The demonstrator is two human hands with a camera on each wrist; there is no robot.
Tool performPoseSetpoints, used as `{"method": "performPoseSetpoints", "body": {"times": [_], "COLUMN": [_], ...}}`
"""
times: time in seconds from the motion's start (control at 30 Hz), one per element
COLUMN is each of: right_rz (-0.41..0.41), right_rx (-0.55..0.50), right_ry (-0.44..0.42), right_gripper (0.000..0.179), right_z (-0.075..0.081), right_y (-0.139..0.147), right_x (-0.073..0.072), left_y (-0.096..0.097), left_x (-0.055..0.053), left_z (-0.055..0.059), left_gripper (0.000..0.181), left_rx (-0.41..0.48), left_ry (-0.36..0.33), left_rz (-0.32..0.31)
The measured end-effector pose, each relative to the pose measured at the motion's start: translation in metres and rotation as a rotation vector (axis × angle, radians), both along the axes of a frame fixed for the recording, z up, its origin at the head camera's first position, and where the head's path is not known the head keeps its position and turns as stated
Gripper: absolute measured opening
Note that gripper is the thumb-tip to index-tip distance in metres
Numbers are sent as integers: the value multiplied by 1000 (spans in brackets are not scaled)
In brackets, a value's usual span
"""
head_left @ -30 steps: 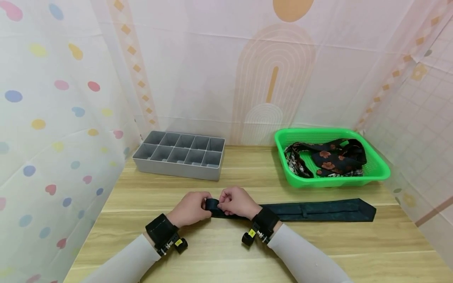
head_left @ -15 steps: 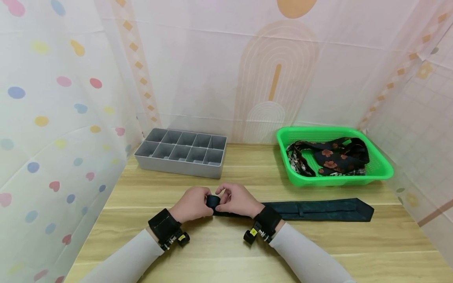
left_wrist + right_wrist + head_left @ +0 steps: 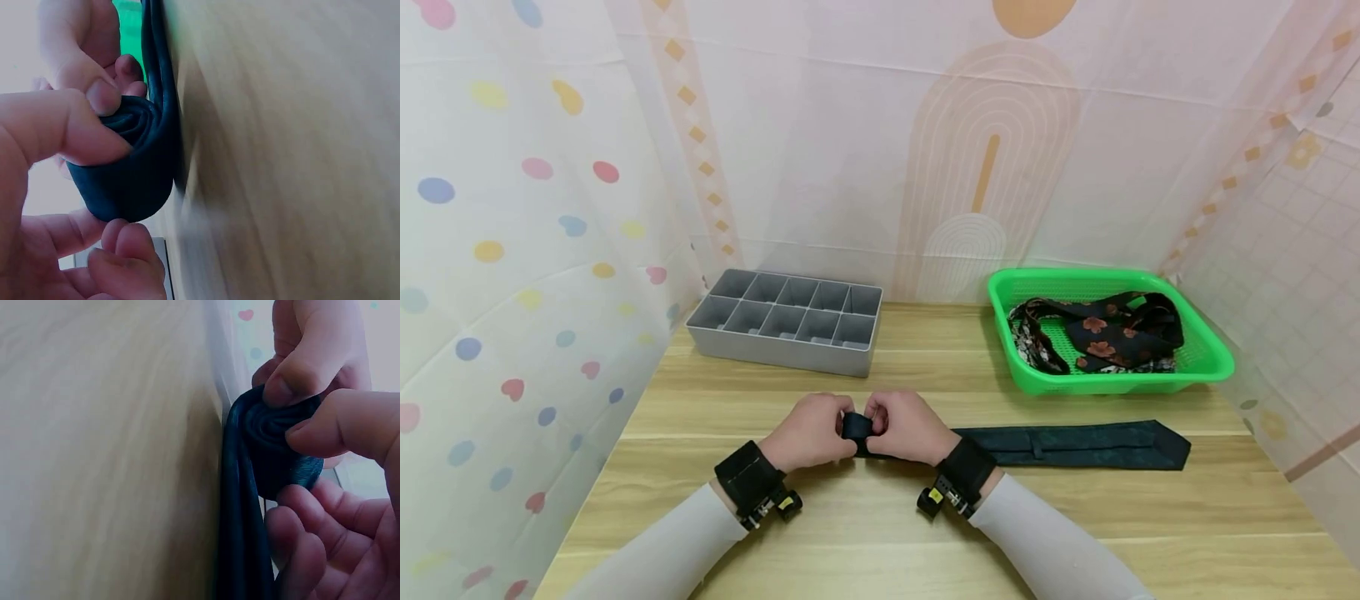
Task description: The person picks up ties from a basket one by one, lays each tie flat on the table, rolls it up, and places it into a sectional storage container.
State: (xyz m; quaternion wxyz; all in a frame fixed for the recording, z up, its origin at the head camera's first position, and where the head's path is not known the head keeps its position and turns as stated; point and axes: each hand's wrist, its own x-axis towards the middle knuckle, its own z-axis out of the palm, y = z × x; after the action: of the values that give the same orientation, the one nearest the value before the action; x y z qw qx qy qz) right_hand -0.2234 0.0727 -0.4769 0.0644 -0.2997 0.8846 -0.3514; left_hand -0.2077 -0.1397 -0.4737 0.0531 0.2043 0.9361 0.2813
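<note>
A dark teal necktie (image 3: pixel 1097 445) lies along the table, its wide pointed end to the right and its other end wound into a roll (image 3: pixel 857 427) between the two hands. My left hand (image 3: pixel 811 433) holds the roll from the left; in the left wrist view its thumb (image 3: pixel 94 134) presses on the coiled edge. From the other side my right hand (image 3: pixel 913 427) grips the roll, with the thumb (image 3: pixel 322 428) on the spiral and curled fingers (image 3: pixel 300 512) beneath, as the right wrist view shows. Part of the tie's length is hidden behind the right hand.
A grey divided box (image 3: pixel 782 354) with two rows of compartments stands at the back left. At the back right is a green basket (image 3: pixel 1120 383) holding patterned neckties (image 3: pixel 1101 333), one with orange flowers. Printed curtains (image 3: pixel 820 142) enclose the table's back and sides.
The right fingers lifted off the roll half a second ago and now close on it again. Against the table, the roll has shifted slightly right, and the pointed end is slightly further left in view.
</note>
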Motion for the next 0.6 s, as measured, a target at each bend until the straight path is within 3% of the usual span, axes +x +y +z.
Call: {"method": "performPoseSetpoints", "body": {"times": [0.17, 0.23, 0.43, 0.53, 0.6], "right_rz": [5, 4, -9, 8, 23], "right_rx": [26, 30, 60, 61, 35], "right_ry": [-3, -4, 6, -11, -74], "right_gripper": [20, 22, 28, 27, 24], "right_z": [-3, -5, -9, -7, -6], "right_y": [3, 5, 11, 16, 20], "right_x": [-1, -1, -1, -3, -5], "left_y": [-1, -2, -3, 1, 6], "left_x": [1, 1, -1, -2, -4], "left_z": [-4, -4, -6, -6, -6], "left_gripper": [21, 22, 22, 22, 19], "left_rx": [22, 81, 326, 339, 324], "left_ry": [-14, -70, -336, -360, -354], "left_rz": [-2, -17, -22, 2, 19]}}
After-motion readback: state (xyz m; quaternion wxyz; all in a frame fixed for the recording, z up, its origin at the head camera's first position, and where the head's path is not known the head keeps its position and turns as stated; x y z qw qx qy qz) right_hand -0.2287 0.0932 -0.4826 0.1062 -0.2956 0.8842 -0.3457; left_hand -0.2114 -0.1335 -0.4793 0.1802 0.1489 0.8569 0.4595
